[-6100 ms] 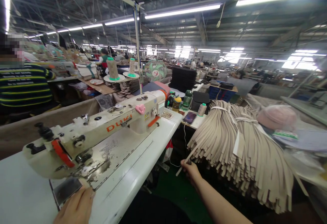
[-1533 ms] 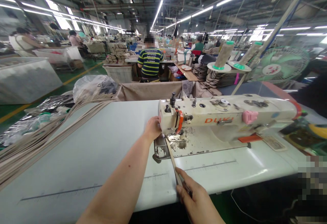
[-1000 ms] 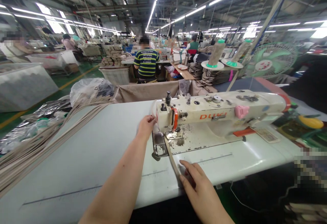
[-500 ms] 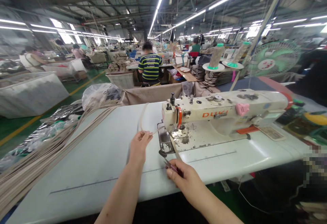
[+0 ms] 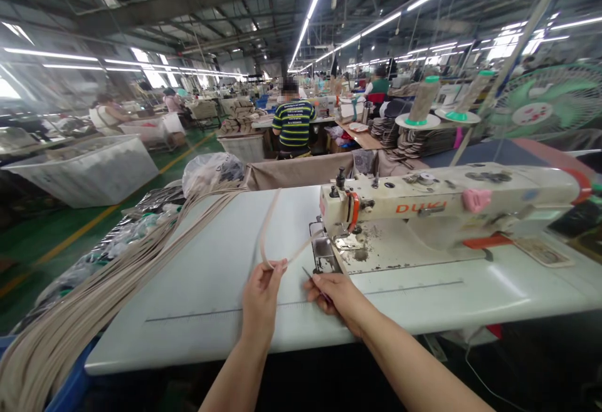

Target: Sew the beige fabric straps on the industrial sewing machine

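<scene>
A narrow beige fabric strip is pinched between the thumb and fingers of my left hand. It loops back over the tabletop, and its other run stretches right to the needle area of the sewing machine. My right hand is closed around small thread snips, their thin blades pointing up and left; most of the handle is hidden in the fingers. Just beyond that hand, another length of strip comes forward from under the presser foot; whether the hand touches it I cannot tell.
Along the left edge of the white table hangs a thick bundle of long beige strips. Thread cones and a green fan stand behind the machine. Ahead, a person in a striped shirt sits facing away.
My view has turned left. My left hand has drawn away from the machine, lengthening the strip between them. My right hand with the snips has moved nearer the machine's front edge.
</scene>
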Tool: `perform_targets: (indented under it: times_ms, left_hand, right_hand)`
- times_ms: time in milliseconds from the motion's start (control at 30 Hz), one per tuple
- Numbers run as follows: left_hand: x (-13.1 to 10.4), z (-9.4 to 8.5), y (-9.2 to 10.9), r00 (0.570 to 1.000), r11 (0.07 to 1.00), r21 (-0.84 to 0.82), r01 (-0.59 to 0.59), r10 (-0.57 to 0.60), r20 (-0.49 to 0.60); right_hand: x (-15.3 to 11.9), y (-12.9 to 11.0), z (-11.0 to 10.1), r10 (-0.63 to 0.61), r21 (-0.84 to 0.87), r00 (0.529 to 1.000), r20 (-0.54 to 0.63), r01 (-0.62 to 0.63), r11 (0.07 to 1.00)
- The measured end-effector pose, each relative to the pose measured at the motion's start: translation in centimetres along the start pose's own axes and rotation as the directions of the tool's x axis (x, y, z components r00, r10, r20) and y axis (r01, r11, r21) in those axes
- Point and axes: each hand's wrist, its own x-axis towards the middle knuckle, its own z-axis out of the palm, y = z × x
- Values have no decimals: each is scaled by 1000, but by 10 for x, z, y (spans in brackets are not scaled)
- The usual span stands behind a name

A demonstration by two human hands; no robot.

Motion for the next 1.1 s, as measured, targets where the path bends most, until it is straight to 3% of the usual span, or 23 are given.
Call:
perform_targets:
  times_ms: [467, 633, 700, 767, 800, 867, 933, 1000, 1100]
  left_hand:
    - [-30, -20, 1, 999, 1000, 9, -8, 8, -35]
    - [-33, -27, 5, 999, 1000, 22, -11, 12, -42]
    - [-32, -34, 8, 1000, 997, 80, 5, -3, -23]
    - [-31, -44, 11, 999, 993, 113, 43, -43, 3]
    - [-30, -48, 12, 997, 993, 97, 68, -70, 18]
    - [-30, -57, 11, 991, 993, 22, 119, -120, 55]
    - [-31, -63, 8, 985, 988, -22, 150, -147, 86]
    - [-32, -66, 6, 979, 986, 13, 166, -166, 114]
    - [-35, -66, 7, 971, 977, 117, 177, -193, 142]
  right_hand:
    - [9, -9, 24, -33, 4, 985, 170, 33, 999]
    - [6, -11, 23, -92, -59, 984, 152, 102, 993]
    - [-1, -12, 16, -160, -157, 983, 94, 174, 972]
    - [-13, -13, 5, -298, -438, 955, -2, 267, 859]
    - [-20, -13, -2, -391, -620, 920, -39, 284, 731]
    - [-35, -10, -15, -561, -901, 827, -45, 209, 381]
    - [-48, -4, -26, -635, -993, 772, -11, 65, 97]
    - [-56, 4, -35, -619, -996, 785, 16, -40, -76]
    - [-59, 14, -42, -527, -980, 849, 25, -84, -182]
